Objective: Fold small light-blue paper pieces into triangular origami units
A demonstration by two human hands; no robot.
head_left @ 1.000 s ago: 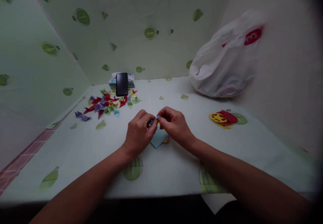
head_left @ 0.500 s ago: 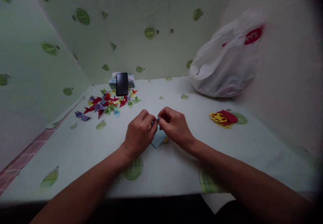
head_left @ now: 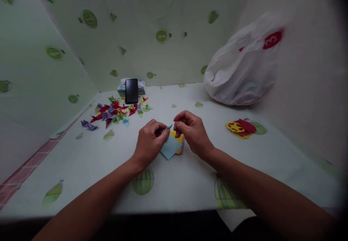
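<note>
Between the thumb and fingers of my left hand (head_left: 151, 139) a small folded piece of blue paper (head_left: 170, 127) is pinched, its pointed tip sticking out to the right. My right hand (head_left: 193, 130) hovers just beside that tip, fingers loosely curled and slightly apart, with nothing seen in them. Beneath both hands lies a light blue paper square (head_left: 170, 148), turned corner-down, on top of yellow paper (head_left: 179, 139) with a purple edge showing under it. Most of the folded piece is hidden by my left fingers.
Many-coloured folded paper cranes (head_left: 115, 112) lie in a pile at the back left. A phone (head_left: 131, 91) leans on a tissue box (head_left: 141, 88) behind them. On the right are red and yellow cut-outs (head_left: 240, 128) and a white plastic bag (head_left: 241, 70).
My right hand has let go of the folded blue paper and drawn back a little to the right. More of the yellow paper shows. My left hand keeps its pinch.
</note>
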